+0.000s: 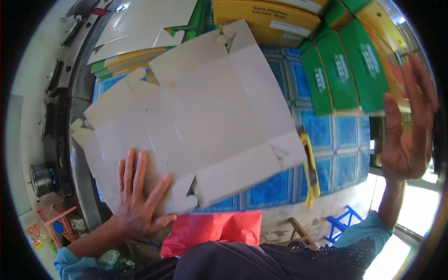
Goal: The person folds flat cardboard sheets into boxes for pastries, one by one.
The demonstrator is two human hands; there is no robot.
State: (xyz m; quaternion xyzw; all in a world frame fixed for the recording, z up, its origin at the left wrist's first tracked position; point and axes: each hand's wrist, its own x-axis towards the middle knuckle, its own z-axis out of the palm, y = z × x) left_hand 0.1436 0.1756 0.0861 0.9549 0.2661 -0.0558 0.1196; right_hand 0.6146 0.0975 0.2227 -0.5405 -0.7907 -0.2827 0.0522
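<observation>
A large unfolded cardboard box blank (200,112), pale inner side up, lies on the table with its flaps and tabs spread out. My left hand (137,193) rests on its near left part, fingers stretched and holding nothing. At the far right my right hand (410,130) is raised off the table, fingers apart, with nothing visible in it. It is nearest to the green boxes (343,70) standing on the right. A long yellow tool (309,172) with a dark middle lies beside the blank's right edge; its kind is unclear.
More flat blanks (149,21) are stacked at the back left. Yellow-brown boxes (266,21) stand at the back. A blue tiled-pattern cover (322,133) lies on the table. Below its front edge are red fabric (212,228), a blue stool (344,223) and a wooden stool (298,233).
</observation>
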